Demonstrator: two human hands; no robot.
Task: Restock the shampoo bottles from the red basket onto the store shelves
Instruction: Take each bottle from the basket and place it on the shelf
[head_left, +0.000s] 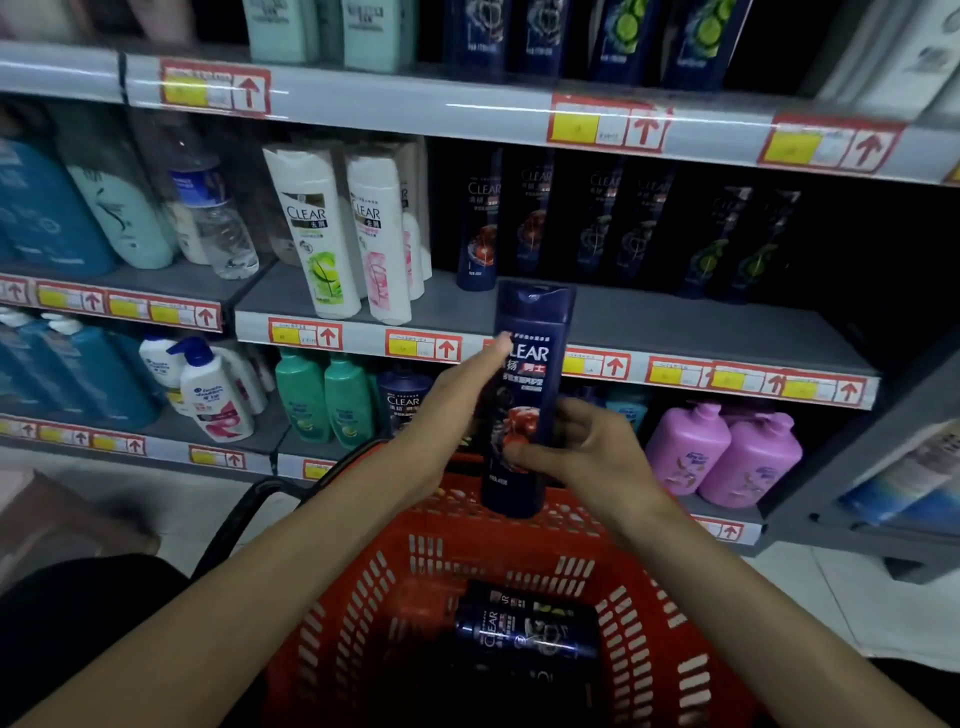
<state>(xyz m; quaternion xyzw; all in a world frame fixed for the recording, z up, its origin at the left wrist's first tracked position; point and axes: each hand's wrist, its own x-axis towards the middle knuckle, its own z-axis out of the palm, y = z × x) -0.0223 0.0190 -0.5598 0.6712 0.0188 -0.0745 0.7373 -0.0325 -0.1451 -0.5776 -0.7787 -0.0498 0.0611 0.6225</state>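
On my feed the shampoo bottle stood upright above the red basket, long axis vertical. The right hand curled round its lower half, and the left hand lay straight-fingered against its left side. The middle shelf was just beyond; I judged the spot before the dark bottles reachable, white bottles well left

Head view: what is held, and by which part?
The right hand grips the blue shampoo bottle by its lower half; the left hand touches its side, fingers straight.
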